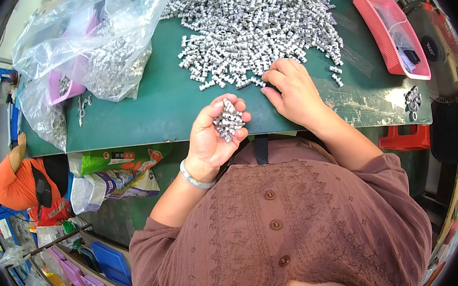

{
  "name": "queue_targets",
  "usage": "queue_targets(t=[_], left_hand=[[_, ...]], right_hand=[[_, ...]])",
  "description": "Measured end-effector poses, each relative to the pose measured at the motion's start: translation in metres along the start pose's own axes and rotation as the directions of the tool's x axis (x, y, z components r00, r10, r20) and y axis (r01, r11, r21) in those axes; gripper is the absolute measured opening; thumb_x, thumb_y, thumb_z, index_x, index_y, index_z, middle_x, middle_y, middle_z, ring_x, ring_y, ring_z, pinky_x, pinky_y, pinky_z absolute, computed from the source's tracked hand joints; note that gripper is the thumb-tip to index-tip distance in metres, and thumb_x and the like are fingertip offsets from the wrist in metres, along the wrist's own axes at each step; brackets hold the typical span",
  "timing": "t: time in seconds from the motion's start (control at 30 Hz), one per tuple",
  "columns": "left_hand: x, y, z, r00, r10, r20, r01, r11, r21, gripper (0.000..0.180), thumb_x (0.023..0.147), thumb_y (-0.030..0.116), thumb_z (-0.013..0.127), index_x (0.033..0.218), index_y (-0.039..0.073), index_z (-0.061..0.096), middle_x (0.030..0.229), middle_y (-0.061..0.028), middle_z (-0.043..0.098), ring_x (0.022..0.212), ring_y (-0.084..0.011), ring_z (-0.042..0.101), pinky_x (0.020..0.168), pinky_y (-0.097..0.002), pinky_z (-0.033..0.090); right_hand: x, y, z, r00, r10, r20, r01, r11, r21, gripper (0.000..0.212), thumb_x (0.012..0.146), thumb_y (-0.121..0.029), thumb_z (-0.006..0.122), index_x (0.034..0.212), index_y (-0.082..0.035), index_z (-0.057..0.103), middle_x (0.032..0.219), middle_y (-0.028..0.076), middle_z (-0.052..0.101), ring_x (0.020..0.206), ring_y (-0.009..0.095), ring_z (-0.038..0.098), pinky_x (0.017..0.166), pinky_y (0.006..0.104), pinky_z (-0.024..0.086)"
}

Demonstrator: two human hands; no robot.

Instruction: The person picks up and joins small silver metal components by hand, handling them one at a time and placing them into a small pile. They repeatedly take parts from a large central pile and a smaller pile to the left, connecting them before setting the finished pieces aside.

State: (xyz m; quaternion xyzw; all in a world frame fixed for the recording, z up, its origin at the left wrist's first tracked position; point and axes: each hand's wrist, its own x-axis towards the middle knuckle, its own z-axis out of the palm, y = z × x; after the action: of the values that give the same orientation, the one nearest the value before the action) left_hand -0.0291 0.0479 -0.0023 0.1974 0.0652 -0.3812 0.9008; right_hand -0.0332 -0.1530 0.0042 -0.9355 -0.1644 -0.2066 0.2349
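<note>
A handful of small silvery metal fittings (pixel 228 121) rests in my left hand (pixel 205 134), palm up with the fingers curled around them. My right hand (pixel 297 93) is at the near edge of a large heap of the same kind of fittings (pixel 250 22). Its fingers are bent and drawn together, with the tips down among the loose pieces. Whatever those fingertips pinch is too small to make out. The heap spreads over the far middle of the green table (pixel 165 108).
Clear plastic bags (pixel 117 65) of metal parts and a purple bin (pixel 66 84) stand at the left. A pink basket (pixel 389 34) lies at the right, near dark rings (pixel 412 100) and a fan (pixel 434 46). A person in orange (pixel 20 182) is at far left.
</note>
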Motion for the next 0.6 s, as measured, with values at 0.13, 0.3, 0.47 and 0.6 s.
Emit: queue_targets(t=[0.13, 0.3, 0.47, 0.6], left_hand=[[-0.001, 0.001, 0.006, 0.998, 0.031, -0.051, -0.031, 0.999, 0.006, 0.02, 0.088, 0.024, 0.05, 0.099, 0.008, 0.054, 0.088, -0.0066, 0.051, 0.079, -0.021, 0.049, 0.053, -0.0248, 0.044], [0.001, -0.002, -0.008, 1.0, 0.023, 0.014, -0.024, 0.999, 0.047, 0.017, 0.087, 0.018, 0.052, 0.101, 0.009, 0.053, 0.089, -0.0066, 0.052, 0.08, -0.0196, 0.05, 0.052, -0.0236, 0.043], [0.001, -0.006, 0.007, 0.99, 0.101, -0.103, -0.068, 0.956, 0.287, 0.021, 0.084, 0.01, 0.056, 0.105, 0.009, 0.052, 0.085, -0.0044, 0.054, 0.075, -0.0151, 0.053, 0.051, -0.0215, 0.04], [0.0, -0.011, 0.016, 0.967, 0.238, -0.084, -0.166, 0.851, 0.498, 0.027, 0.081, 0.005, 0.059, 0.106, 0.008, 0.052, 0.082, -0.0029, 0.055, 0.07, -0.0116, 0.054, 0.05, -0.0205, 0.039]], right_hand=[[0.002, -0.001, 0.001, 1.0, -0.008, 0.022, 0.008, 1.0, -0.001, 0.013, 0.068, -0.009, 0.065, 0.079, -0.005, 0.06, 0.084, 0.007, 0.05, 0.084, 0.026, 0.049, 0.072, 0.0362, 0.039], [0.002, 0.001, 0.004, 0.999, -0.017, 0.032, 0.017, 1.0, 0.011, 0.01, 0.068, -0.007, 0.064, 0.076, -0.005, 0.059, 0.084, 0.008, 0.051, 0.083, 0.026, 0.048, 0.072, 0.0367, 0.039], [0.001, -0.003, -0.003, 0.994, 0.085, 0.072, -0.111, 0.835, 0.539, 0.007, 0.074, 0.0, 0.058, 0.08, -0.001, 0.055, 0.087, 0.008, 0.052, 0.082, 0.022, 0.052, 0.072, 0.03, 0.042], [0.002, -0.009, -0.008, 0.98, 0.06, 0.19, -0.187, 0.605, 0.774, 0.005, 0.079, 0.001, 0.055, 0.084, 0.0, 0.055, 0.089, 0.007, 0.053, 0.081, 0.016, 0.052, 0.072, 0.0262, 0.042]])
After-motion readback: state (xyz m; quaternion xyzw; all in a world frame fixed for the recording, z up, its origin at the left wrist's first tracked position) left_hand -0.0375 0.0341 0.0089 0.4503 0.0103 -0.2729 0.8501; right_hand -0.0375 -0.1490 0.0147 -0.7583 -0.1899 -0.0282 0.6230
